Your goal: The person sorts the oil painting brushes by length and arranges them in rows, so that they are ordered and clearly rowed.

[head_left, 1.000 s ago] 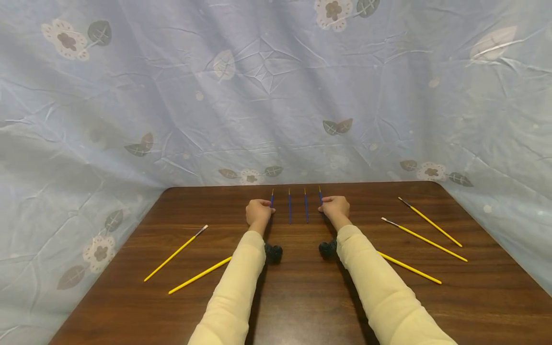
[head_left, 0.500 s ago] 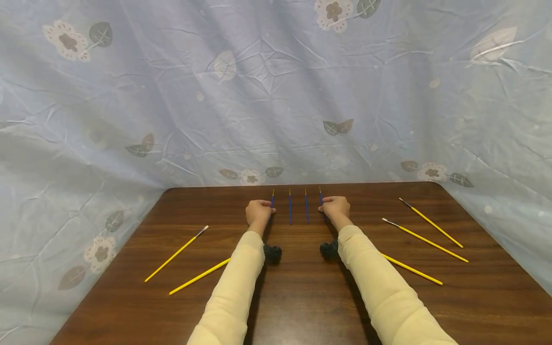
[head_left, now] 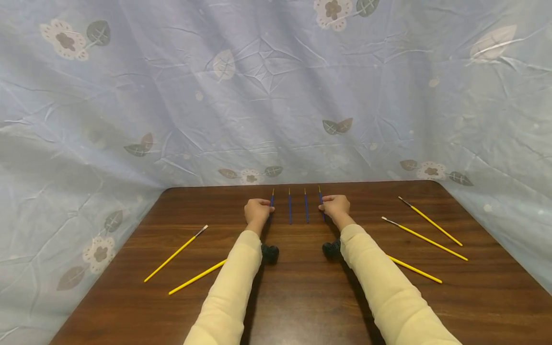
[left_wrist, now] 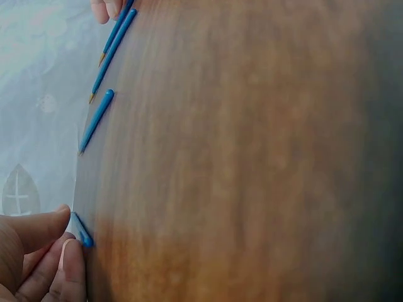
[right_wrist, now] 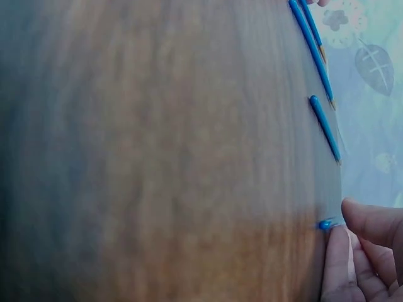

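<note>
Slim blue paintbrushes stand in a row near the table's far edge, bristles pointing away. My left hand (head_left: 257,211) pinches the leftmost blue paintbrush (left_wrist: 82,230) between thumb and fingers, near its handle end in the left wrist view. At the other end of the row, my right hand (head_left: 336,207) pinches the rightmost blue paintbrush (head_left: 321,197); in the right wrist view only its blue handle tip (right_wrist: 324,224) peeks out beside the fingers. Between the hands lie two more, a left-middle blue paintbrush (head_left: 290,208) and a right-middle blue paintbrush (head_left: 306,208), untouched and roughly parallel.
Two yellow paintbrushes, one farther out (head_left: 172,256) and one partly behind the left sleeve (head_left: 198,276), lie at left. Three yellow paintbrushes (head_left: 431,241) slant at right, the nearest partly covered by the right sleeve (head_left: 384,282). A patterned cloth (head_left: 267,105) hangs behind the brown table (head_left: 293,297).
Both forearms have swung slightly outward, and the dark wrist devices are a little farther apart. The hands stay at the outer blue paintbrushes. The other paintbrushes have not moved.
</note>
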`<state>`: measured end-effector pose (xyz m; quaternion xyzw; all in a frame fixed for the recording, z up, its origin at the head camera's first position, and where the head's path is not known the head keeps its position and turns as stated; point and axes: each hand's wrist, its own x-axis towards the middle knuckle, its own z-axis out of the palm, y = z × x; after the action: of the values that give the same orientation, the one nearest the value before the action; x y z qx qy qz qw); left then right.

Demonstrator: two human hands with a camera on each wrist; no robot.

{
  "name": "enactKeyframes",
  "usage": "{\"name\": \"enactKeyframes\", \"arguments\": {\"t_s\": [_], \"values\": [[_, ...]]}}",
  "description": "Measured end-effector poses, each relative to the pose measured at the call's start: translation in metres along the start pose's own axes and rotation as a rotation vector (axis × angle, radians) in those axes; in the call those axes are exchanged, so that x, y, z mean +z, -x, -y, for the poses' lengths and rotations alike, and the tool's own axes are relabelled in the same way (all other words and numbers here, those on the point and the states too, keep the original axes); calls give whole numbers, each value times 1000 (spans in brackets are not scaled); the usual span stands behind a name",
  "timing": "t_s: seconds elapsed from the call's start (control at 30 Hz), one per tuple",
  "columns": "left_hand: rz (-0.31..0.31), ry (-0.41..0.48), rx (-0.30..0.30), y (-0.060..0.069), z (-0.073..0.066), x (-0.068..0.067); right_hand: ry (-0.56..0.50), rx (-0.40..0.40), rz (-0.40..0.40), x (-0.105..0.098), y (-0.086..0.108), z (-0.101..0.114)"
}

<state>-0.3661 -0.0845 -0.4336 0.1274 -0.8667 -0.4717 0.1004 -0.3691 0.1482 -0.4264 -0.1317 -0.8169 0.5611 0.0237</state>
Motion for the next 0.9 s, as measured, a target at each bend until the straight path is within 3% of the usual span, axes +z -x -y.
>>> {"name": "enactKeyframes", "arguments": {"t_s": [0.23, 0.57, 0.73, 0.9], "values": [[20, -17, 12, 2, -3, -6, -54, 3, 9, -4, -1, 2], [55, -3, 55, -2, -15, -18, -11, 2, 40, -22, -1, 17], [114, -17, 101, 0, -20, -31, 22, 13, 95, -34, 1, 27], [213, -29, 121, 3, -19, -47, 11, 7, 167, -45, 10, 32]]}}
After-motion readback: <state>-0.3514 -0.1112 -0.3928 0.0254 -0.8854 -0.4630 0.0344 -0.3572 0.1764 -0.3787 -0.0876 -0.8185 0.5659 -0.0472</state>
